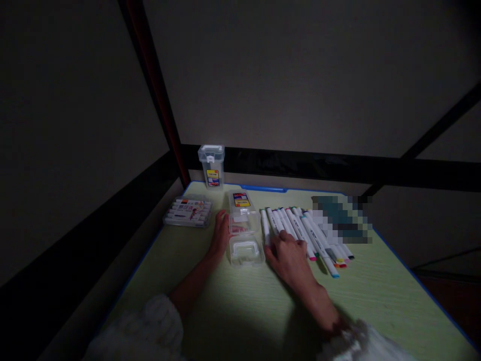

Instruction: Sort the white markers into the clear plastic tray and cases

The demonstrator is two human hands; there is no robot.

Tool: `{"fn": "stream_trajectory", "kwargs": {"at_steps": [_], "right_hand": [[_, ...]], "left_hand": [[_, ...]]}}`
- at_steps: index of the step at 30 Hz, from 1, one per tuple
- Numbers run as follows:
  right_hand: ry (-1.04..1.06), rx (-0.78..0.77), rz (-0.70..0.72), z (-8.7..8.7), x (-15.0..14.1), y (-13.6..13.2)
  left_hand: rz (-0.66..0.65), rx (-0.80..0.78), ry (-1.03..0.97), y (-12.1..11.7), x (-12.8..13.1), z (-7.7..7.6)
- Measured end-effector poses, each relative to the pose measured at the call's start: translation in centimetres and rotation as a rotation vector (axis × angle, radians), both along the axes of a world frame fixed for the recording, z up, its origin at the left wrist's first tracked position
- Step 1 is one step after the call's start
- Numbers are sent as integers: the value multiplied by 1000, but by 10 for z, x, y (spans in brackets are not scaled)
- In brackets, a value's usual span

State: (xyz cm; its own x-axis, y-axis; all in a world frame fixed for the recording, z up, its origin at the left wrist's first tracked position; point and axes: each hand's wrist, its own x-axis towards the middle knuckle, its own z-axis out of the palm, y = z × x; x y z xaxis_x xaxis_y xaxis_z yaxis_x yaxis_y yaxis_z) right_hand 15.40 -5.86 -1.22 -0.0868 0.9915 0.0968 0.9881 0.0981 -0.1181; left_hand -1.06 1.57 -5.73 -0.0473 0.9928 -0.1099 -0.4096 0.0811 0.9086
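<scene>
A clear plastic box [243, 213] lies on its side, its hinged lid [247, 253] swung open towards me and a yellow and blue label on its upper face. My left hand [221, 235] is closed against the box's left side; part of the fingers is hidden behind the plastic. Right of the box, many white markers [300, 225] with coloured ends are spread in a loose row. My right hand [288, 255] is over the near ends of the leftmost ones, thumb and fingers closed on a marker [265, 225]; the fingertips are partly hidden.
A second clear box [213, 168] stands upright, lid shut, at the back left. A flat clear case of markers [189, 210] lies on the left. At the right is a blurred dark item [340, 218]. The pale green table [240, 306] has a blue edge; walls stand behind and left.
</scene>
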Motion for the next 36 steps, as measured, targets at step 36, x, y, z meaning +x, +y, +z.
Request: {"fn": "stream_trajectory", "kwargs": {"at_steps": [36], "right_hand": [[191, 56, -55, 2, 7, 3]], "left_hand": [[274, 106, 272, -7, -6, 14]]}}
